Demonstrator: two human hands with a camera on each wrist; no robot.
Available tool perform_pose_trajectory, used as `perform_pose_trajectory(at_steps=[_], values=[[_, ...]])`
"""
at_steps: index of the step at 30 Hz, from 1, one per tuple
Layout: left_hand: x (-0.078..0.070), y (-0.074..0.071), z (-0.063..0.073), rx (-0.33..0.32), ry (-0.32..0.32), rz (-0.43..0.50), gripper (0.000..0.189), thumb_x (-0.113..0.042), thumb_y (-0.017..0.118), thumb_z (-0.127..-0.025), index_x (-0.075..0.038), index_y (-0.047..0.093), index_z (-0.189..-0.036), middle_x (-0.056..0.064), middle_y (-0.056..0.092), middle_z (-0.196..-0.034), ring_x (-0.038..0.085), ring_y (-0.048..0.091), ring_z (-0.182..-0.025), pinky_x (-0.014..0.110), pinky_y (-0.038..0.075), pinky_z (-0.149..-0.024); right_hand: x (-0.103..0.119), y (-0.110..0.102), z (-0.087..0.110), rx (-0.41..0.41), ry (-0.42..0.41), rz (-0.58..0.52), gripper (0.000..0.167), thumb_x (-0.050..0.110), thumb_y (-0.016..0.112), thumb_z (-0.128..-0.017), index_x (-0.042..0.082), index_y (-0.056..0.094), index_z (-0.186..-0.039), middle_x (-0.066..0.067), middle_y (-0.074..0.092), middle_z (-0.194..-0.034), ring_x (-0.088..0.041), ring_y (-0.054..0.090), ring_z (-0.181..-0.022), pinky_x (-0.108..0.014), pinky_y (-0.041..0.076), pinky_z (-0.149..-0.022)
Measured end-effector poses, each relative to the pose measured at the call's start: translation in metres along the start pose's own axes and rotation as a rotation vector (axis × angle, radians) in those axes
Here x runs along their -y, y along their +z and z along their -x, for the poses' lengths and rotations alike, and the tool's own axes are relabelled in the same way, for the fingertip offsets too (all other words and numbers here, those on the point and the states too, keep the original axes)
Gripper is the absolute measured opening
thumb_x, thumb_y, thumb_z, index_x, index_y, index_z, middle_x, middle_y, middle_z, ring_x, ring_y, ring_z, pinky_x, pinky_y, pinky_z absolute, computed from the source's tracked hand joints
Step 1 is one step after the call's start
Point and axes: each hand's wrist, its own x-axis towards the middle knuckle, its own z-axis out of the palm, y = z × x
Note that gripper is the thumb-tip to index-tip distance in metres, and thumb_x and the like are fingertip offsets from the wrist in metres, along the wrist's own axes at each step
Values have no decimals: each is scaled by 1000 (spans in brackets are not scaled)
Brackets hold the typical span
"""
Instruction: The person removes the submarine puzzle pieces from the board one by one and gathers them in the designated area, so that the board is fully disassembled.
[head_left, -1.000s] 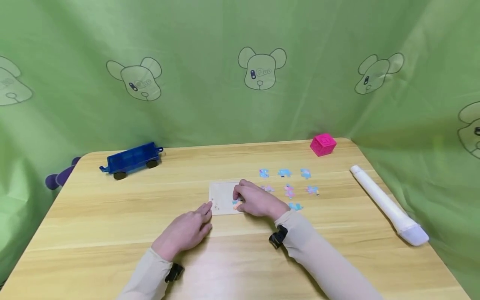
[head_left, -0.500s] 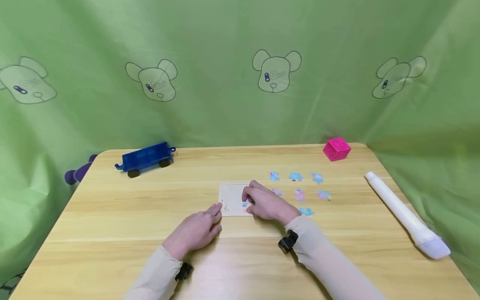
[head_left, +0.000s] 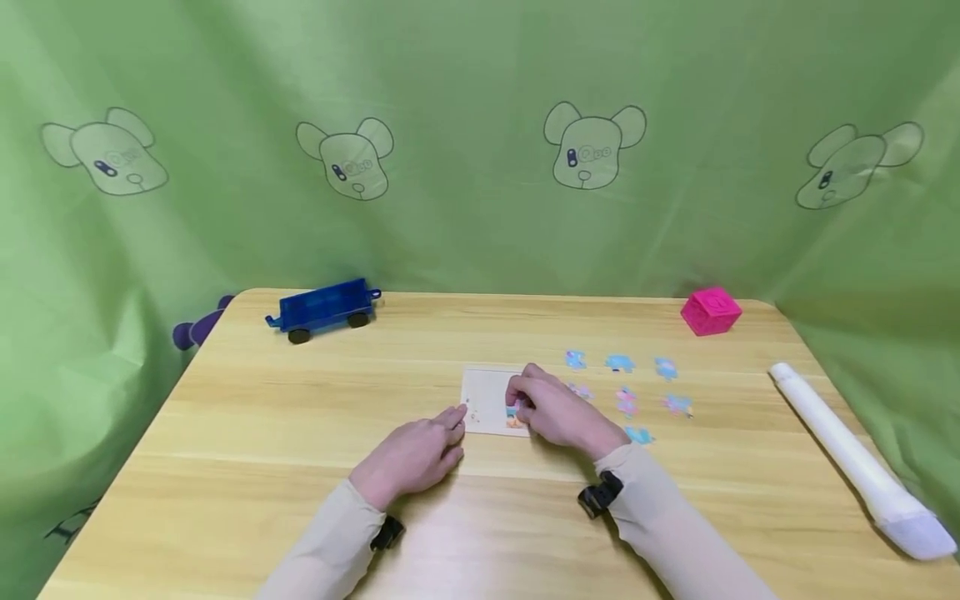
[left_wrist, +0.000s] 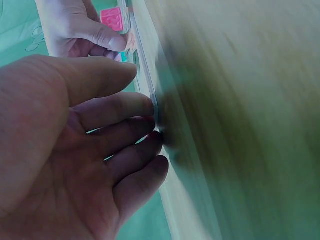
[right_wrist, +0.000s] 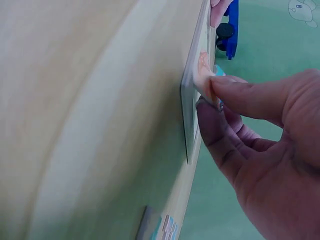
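A small white puzzle board (head_left: 483, 385) lies flat in the middle of the table. My right hand (head_left: 557, 412) is over its right part and pinches a jigsaw puzzle piece (right_wrist: 203, 75) between thumb and fingers. In the right wrist view the piece is tilted, close against the board's surface, its orange and blue print partly showing. The left hand (head_left: 414, 452) rests at the board's left edge, fingers loosely extended with fingertips touching that edge. In the left wrist view its palm (left_wrist: 60, 165) holds nothing. The right hand hides the board's right side.
Several loose puzzle pieces (head_left: 626, 402) lie in rows right of the board. A pink cube (head_left: 711, 312) stands at the back right, with a long white microphone-shaped object (head_left: 855, 454) along the right edge. A blue toy wagon (head_left: 326, 307) sits at the back left.
The head view has swung left, so everything sits farther right in it. The pinched puzzle piece has turned slightly and shows more of its print. The left hand stays at the board's edge.
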Motion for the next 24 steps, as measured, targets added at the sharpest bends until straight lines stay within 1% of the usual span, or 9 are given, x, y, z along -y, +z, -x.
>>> perform_pose_trajectory(at_steps=[5,9,13,16,24], values=[[-1,0,-1,10,-3,4,43,-18,56,-101,6,54,-136,20,40,-150,32,42,-134,44,38,-108,-1,-7,3,-1,-4,-74,13,-5,64,-91,8,64,-94,1,56,-87,-14,53,-79,-30,50,-71],[0,1,1,14,-14,1,43,-18,56,-101,6,54,-136,20,40,-150,32,42,-135,43,38,-108,-1,-16,9,12,-13,-146,15,-5,64,-90,9,64,-95,3,59,-86,-13,56,-80,-31,51,-73],[-1,3,2,22,-12,-4,44,-19,56,-101,6,53,-137,20,39,-150,32,42,-135,43,38,-108,-5,-32,25,13,-5,-202,14,-3,64,-91,10,65,-95,2,61,-87,-14,57,-83,-32,52,-76],[-1,5,3,18,-20,1,45,-20,56,-101,6,52,-137,20,39,-150,33,41,-135,44,37,-109,-11,-46,39,2,-3,-218,14,-2,64,-91,11,66,-95,3,62,-88,-14,58,-84,-33,53,-77],[-2,5,1,-1,-20,17,45,-20,57,-100,8,52,-136,21,38,-150,35,42,-134,47,37,-108,-40,-80,80,-71,24,-175,18,-5,64,-90,11,70,-95,3,63,-89,-15,59,-84,-33,54,-76]])
